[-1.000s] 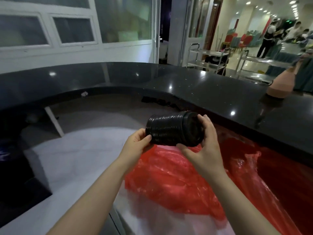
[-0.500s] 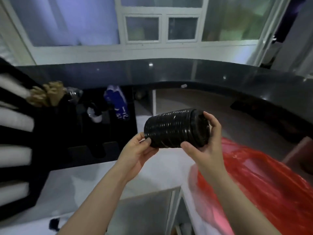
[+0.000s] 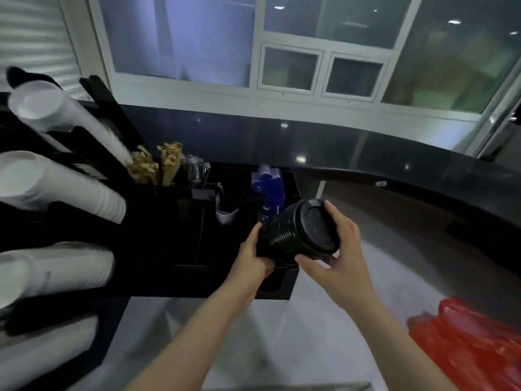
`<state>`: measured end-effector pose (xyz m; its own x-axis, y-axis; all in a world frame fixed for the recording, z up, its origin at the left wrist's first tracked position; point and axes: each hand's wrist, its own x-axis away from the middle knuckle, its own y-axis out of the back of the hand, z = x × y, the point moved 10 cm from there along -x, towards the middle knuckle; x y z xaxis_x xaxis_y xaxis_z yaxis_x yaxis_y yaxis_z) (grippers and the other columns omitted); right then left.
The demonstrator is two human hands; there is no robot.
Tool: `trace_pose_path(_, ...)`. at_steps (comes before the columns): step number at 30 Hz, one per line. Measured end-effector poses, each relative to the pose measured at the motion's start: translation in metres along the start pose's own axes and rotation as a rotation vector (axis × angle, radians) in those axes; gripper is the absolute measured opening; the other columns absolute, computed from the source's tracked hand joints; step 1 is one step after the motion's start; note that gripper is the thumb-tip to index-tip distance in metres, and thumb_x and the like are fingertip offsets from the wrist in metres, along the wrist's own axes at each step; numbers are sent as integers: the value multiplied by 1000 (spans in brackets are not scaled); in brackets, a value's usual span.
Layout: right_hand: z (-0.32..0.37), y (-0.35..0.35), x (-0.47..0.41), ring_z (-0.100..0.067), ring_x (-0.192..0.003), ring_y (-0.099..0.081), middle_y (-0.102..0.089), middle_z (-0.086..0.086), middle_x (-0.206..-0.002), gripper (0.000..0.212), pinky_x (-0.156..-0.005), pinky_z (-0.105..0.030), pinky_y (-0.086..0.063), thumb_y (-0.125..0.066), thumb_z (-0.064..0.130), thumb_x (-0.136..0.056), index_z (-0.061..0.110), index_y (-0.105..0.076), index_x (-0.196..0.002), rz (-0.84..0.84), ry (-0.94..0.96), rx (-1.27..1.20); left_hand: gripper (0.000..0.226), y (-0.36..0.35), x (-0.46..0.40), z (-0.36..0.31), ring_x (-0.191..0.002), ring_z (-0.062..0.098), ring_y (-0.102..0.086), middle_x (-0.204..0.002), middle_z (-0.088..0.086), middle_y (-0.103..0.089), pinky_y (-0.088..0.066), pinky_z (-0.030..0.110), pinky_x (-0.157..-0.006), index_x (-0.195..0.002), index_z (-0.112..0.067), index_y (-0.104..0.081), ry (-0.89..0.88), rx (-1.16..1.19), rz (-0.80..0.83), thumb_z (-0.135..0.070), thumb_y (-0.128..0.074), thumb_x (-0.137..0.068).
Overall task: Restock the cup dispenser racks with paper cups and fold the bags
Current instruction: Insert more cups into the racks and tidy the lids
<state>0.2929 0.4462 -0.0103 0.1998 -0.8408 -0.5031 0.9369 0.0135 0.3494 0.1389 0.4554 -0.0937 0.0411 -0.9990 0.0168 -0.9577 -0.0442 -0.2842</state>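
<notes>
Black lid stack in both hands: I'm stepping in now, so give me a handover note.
Left hand grips the rear end of the black lid stack; right hand holds its front end.
The stack hangs over the black organizer, not yet placed.
White cup stacks already lie in the rack at left.
The red bag lies unfolded at lower right.
Left: place the lids, fold the bag.

Lid stack [image 3: 298,231] between both hands, organizer [image 3: 180,249] left, bag [image 3: 473,345] right.
</notes>
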Motion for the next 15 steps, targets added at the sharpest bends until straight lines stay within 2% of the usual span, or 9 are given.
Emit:
trace_pose_path(2,-5,1,-8,4,-122,-42,-34,23,-132,94,-83,-15,-51,-82,7,-66,52,-35,-135,-28,-3,13,71,0,-12,3,-98,1,-65,-102,-22,-68,-53,18,-74,-110,-52,-52,-4,-48,73,12,-49,-81)
trace_pose_path(5,-13,1,-16,-4,-123,-44,-39,21,-132,90,-82,-20,-53,-82,6,-65,41,-38,-135,-48,-16,-7,67,14,-26,19,-103,8,-62,-112,-16,-60,-54,24,-80,-136,-32,-34,49,-26,-7,8,-50,-85)
trace_pose_path(7,-17,-1,-19,-7,-121,-48,-43,25,-129,89,-81,-23,-55,-82,6,-64,42,-38,-132,-36,-30,-24,65,20,-28,27,-110,10,-57,-116,-13,-58,-51,30,-91,-140,-21,-31,71,-70,-44,6,-51,-85)
trace_pose_path(9,-19,-3,-24,-8,-119,-49,-44,26,-128,86,-81,-26,-55,-82,8,-64,42,-39,-130,-14,-36,-10,56,25,-30,31,-112,10,-58,-115,-11,-61,-47,28,-94,-132,-20,-42,64,-185,-48,5,-52,-83)
trace_pose_path(12,-19,-6,-35,-7,-120,-49,-43,26,-129,84,-80,-23,-55,-82,17,-63,47,-39,-128,41,-33,33,52,34,-33,25,-98,0,-60,-106,-15,-62,-47,13,-79,-120,-29,-52,39,-303,-102,6,-55,-83)
trace_pose_path(15,-22,-14,-41,-5,-121,-46,-42,23,-131,86,-80,-21,-53,-84,18,-62,44,-38,-130,91,-25,76,51,36,-34,18,-82,4,-65,-91,-5,-69,-48,13,-71,-100,-37,-62,-23,-407,-121,8,-53,-79)
